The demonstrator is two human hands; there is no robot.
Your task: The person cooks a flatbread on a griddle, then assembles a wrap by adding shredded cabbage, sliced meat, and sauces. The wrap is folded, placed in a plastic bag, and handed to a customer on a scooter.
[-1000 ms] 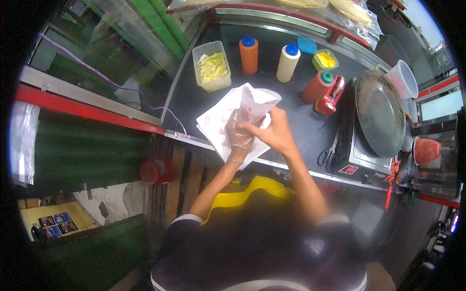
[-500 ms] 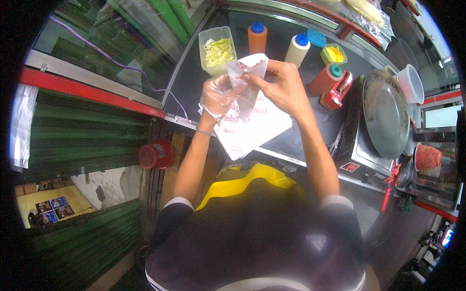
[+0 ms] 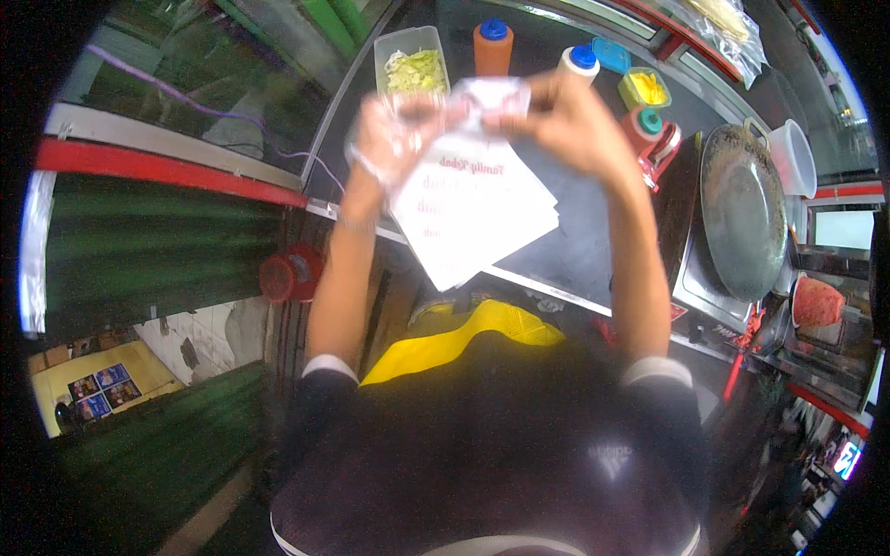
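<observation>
Both my hands hold a small white printed paper wrapper (image 3: 493, 95) up over the counter, blurred by motion. My left hand (image 3: 393, 132), in a clear plastic glove, is closed on its left side. My bare right hand (image 3: 563, 119) pinches its right side between thumb and fingers. Under them lies a stack of white paper sheets (image 3: 473, 208) with red print, overhanging the counter's near edge. A clear tub of chopped pale-green vegetable (image 3: 415, 72) stands just beyond my left hand. Behind my right hand is a cream sauce bottle (image 3: 579, 63), partly hidden.
An orange sauce bottle (image 3: 492, 48) stands at the back. To the right are a tub of yellow slices (image 3: 646, 88), a red bottle with a green cap (image 3: 645, 128) and a large dark pan (image 3: 744, 218) on a stove. A glass panel (image 3: 222, 88) borders the left.
My hands have spread apart and moved away from me, pulling the wrapper from an upright, narrow shape to a wider one. More of the sheet stack beneath shows.
</observation>
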